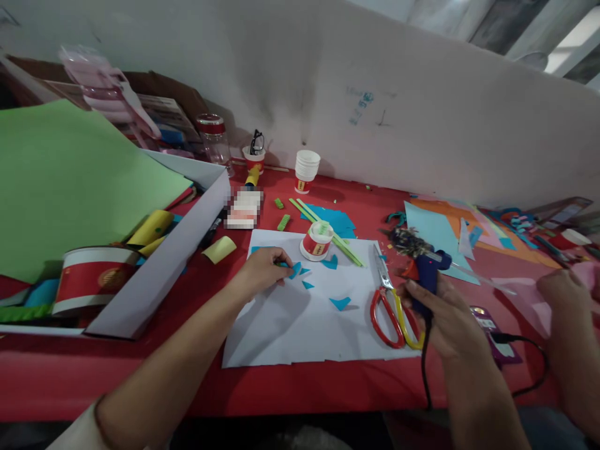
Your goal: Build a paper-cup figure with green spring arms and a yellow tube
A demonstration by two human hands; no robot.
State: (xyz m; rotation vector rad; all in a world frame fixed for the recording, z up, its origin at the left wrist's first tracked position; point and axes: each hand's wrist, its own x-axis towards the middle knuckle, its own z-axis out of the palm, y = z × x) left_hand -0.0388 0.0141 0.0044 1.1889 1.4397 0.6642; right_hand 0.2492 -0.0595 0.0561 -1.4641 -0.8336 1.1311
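My left hand point(267, 270) pinches a small blue paper piece point(295, 270) over the left part of a white sheet point(300, 331). More blue cut pieces point(340, 304) lie on that sheet, along with a small red and white paper cup point(316, 242) that has light green paper in its top. To the right, my right hand point(435, 306) is wrapped round a dark blue glue gun point(425, 278) with a black cord. Scissors point(394, 312) with red and yellow handles rest between the glue gun and the sheet, blades pointing away from me.
A white box point(178, 250) with green paper and a large cup stands at the left. Stacked cups point(307, 169) and a clear bottle point(216, 140) stand near the wall. Another person's hand point(565, 290) is at the far right, near pink paper. A purple phone-like object point(509, 355) lies nearby.
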